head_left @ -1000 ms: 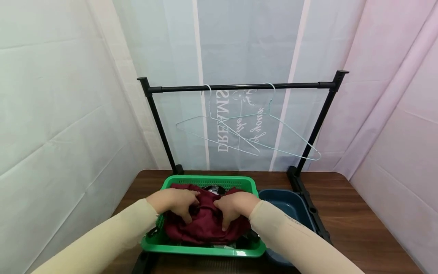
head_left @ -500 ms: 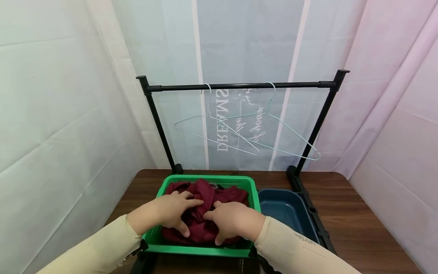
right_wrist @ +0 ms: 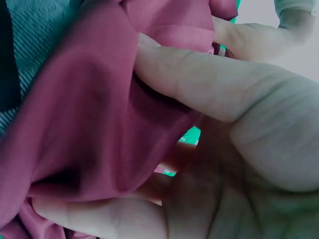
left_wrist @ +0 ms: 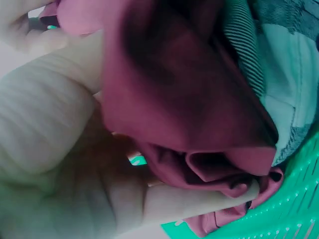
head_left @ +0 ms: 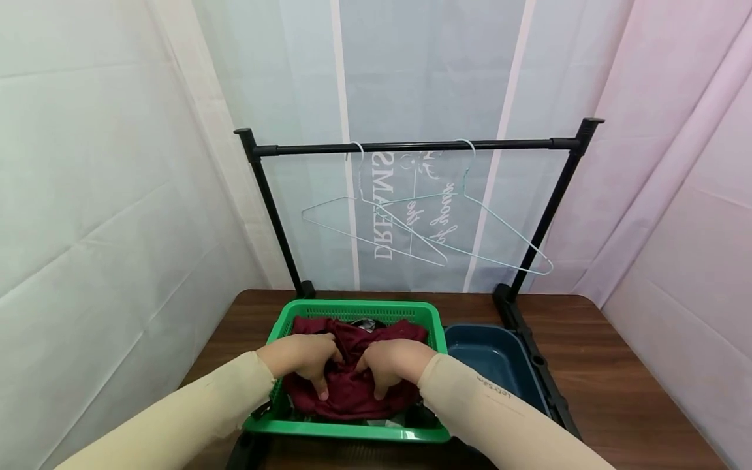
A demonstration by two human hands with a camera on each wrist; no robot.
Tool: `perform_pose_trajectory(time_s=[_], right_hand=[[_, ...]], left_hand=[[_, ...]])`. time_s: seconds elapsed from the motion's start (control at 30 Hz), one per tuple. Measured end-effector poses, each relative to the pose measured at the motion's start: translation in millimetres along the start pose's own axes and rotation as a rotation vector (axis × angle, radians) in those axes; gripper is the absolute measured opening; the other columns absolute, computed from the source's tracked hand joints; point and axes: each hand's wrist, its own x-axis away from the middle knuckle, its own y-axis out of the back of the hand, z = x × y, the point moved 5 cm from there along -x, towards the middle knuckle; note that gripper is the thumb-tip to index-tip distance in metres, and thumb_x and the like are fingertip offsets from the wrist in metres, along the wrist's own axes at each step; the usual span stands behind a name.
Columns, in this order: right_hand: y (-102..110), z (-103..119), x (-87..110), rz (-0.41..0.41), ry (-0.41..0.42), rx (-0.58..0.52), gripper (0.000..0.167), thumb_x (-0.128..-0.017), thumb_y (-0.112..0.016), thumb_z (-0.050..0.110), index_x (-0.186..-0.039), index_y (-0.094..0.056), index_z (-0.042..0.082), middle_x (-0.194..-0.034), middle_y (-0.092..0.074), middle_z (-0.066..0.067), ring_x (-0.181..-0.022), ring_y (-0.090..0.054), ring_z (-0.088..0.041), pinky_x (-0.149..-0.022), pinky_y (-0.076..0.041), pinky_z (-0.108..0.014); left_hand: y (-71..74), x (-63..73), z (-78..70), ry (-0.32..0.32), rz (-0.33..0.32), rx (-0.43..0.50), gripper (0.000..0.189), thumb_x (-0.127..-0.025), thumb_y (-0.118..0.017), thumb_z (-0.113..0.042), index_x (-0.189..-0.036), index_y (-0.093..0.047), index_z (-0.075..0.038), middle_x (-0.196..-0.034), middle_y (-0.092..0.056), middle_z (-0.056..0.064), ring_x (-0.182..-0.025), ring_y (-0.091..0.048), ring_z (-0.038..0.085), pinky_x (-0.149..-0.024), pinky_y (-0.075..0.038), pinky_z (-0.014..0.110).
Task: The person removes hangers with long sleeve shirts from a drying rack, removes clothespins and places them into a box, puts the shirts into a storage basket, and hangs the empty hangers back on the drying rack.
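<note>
A maroon garment point(head_left: 352, 401), smooth and bunched in folds, lies in a green plastic basket point(head_left: 346, 429). What kind of garment it is cannot be told. My left hand point(head_left: 307, 361) grips its left part, with cloth between thumb and fingers in the left wrist view. On the other side, my right hand point(head_left: 396, 365) holds a fold; its thumb point(right_wrist: 194, 79) presses one face while the fingers lie behind. Under the maroon cloth, checked and striped fabric point(left_wrist: 289, 74) shows in the left wrist view. Some fingertips are hidden by the cloth.
Behind the basket stands a black rack whose bar point(head_left: 405, 147) carries two pale wire hangers, a left hanger point(head_left: 361, 156) and a right hanger point(head_left: 505, 228). A dark blue basin point(head_left: 496, 365) sits right of the basket on the brown wooden table point(head_left: 611, 372). Curtains surround the table.
Half a second ago both hands had spread fingers and sat nearer me over a heaped fold of the garment. Now they have moved slightly forward and grip it, and the heap is lower.
</note>
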Motion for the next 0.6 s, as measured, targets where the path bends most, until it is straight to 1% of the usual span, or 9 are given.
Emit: perform_pose_trajectory(time_s=[0.07,0.17,0.23,0.3,0.37,0.47,0.53,0.6], right_hand=[[0,-2,-4.2,-0.002,-0.011,0.008,0.058,-0.086,-0.085,0.026,-0.138,-0.064,0.038,-0.132,-0.064,0.011,-0.126,-0.055,-0.011,-0.101,-0.051,-0.037],[-5,-1,-10.3,-0.007,-0.035,0.030,0.063,-0.084,-0.087,0.026,-0.140,-0.061,0.041,-0.145,-0.056,0.006,-0.127,-0.056,-0.012,-0.096,-0.054,-0.037],[-10,1,-14.8,-0.004,-0.053,0.045,0.067,-0.083,-0.088,0.025,-0.141,-0.058,0.042,-0.155,-0.046,0.000,-0.124,-0.058,-0.014,-0.090,-0.055,-0.035],[-14,4,-19.3,0.001,-0.062,0.063,0.070,-0.082,-0.089,0.024,-0.142,-0.056,0.042,-0.161,-0.037,-0.004,-0.122,-0.059,-0.015,-0.084,-0.057,-0.033],[-16,6,-23.8,0.008,-0.068,0.083,0.070,-0.081,-0.089,0.023,-0.141,-0.056,0.040,-0.161,-0.035,-0.006,-0.121,-0.059,-0.016,-0.080,-0.057,-0.032],[-16,6,-29.2,0.018,-0.070,0.108,0.069,-0.080,-0.090,0.024,-0.138,-0.057,0.040,-0.160,-0.035,-0.005,-0.127,-0.055,-0.016,-0.081,-0.057,-0.033],[-15,4,-30.2,0.017,-0.074,0.092,0.066,-0.079,-0.091,0.025,-0.135,-0.058,0.041,-0.159,-0.036,-0.004,-0.128,-0.054,-0.016,-0.082,-0.058,-0.035],[-14,0,-29.9,0.012,-0.063,0.074,0.067,-0.079,-0.091,0.027,-0.135,-0.059,0.042,-0.158,-0.036,-0.003,-0.128,-0.055,-0.016,-0.085,-0.058,-0.038]], left_hand=[[0.0,-5.3,2.0,0.001,0.006,0.013,0.071,-0.068,-0.095,-0.045,-0.133,-0.069,-0.031,-0.129,-0.055,0.000,-0.116,-0.059,0.019,-0.096,-0.054,0.038],[-1.5,-14.2,3.5,-0.026,-0.005,0.019,0.067,-0.065,-0.097,-0.043,-0.127,-0.071,-0.035,-0.129,-0.055,-0.001,-0.111,-0.061,0.017,-0.094,-0.054,0.037],[-3.7,-21.3,3.3,-0.047,-0.015,-0.001,0.063,-0.064,-0.097,-0.043,-0.121,-0.070,-0.037,-0.128,-0.054,-0.002,-0.108,-0.061,0.016,-0.093,-0.054,0.036],[-6.0,-28.1,1.9,-0.051,-0.019,-0.043,0.063,-0.064,-0.096,-0.045,-0.119,-0.066,-0.037,-0.130,-0.052,-0.001,-0.107,-0.062,0.017,-0.092,-0.054,0.037],[-8.3,-34.2,-0.4,-0.033,-0.011,-0.102,0.068,-0.064,-0.096,-0.047,-0.121,-0.061,-0.034,-0.134,-0.050,0.002,-0.106,-0.062,0.019,-0.090,-0.054,0.037],[-9.9,-39.8,-4.2,0.013,0.005,-0.186,0.081,-0.063,-0.096,-0.052,-0.130,-0.055,-0.029,-0.138,-0.046,0.005,-0.106,-0.064,0.023,-0.089,-0.055,0.036],[-9.4,-41.0,-5.6,0.034,0.010,-0.210,0.087,-0.062,-0.096,-0.053,-0.133,-0.052,-0.028,-0.140,-0.045,0.006,-0.106,-0.064,0.024,-0.089,-0.055,0.036],[-7.4,-40.1,-5.5,0.041,0.010,-0.203,0.086,-0.063,-0.096,-0.053,-0.134,-0.053,-0.030,-0.140,-0.045,0.005,-0.108,-0.063,0.024,-0.090,-0.055,0.037]])
